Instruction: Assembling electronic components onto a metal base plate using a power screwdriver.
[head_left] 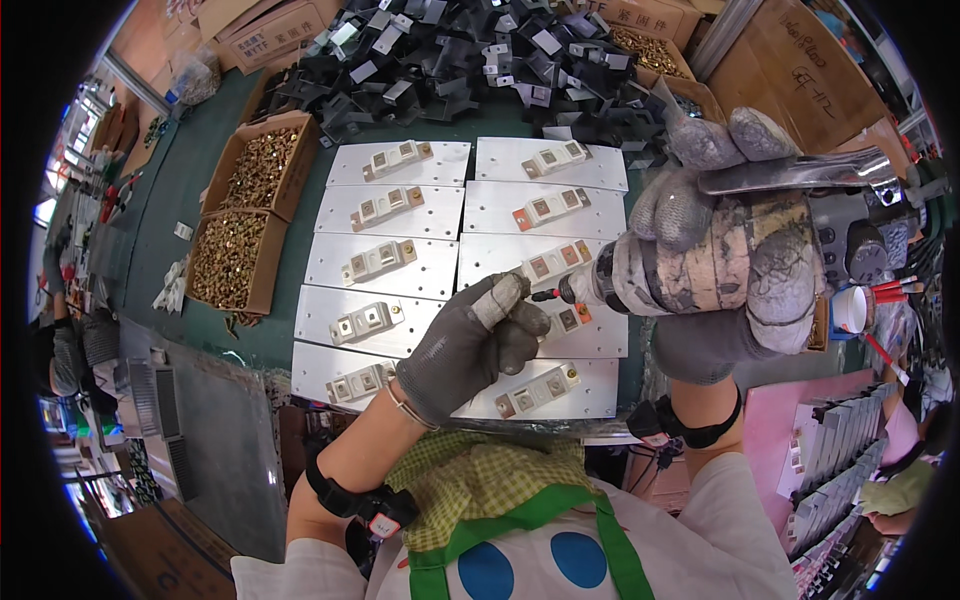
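My right hand (710, 345), in a grey glove, is wrapped around a thick power screwdriver (715, 262) bound in worn tape, with a metal lever (800, 175) along its top. The tool lies sideways, its red-and-black bit (546, 295) pointing left. Just at the bit's tip, my gloved left hand (470, 350) has its fingers pinched together; whatever they hold is hidden. Below both hands, silver metal plates (325, 262) lie in two columns. Each carries a small white block (378, 260) with square metal contacts, and some blocks in the right column have orange ends (522, 218).
Left of the plates stand two cardboard boxes (212, 215) full of brass-coloured screws. Black angled metal brackets (420, 90) are heaped along the back. At right are a white cup (850, 310) and a pink board (770, 430) beside rows of metal parts.
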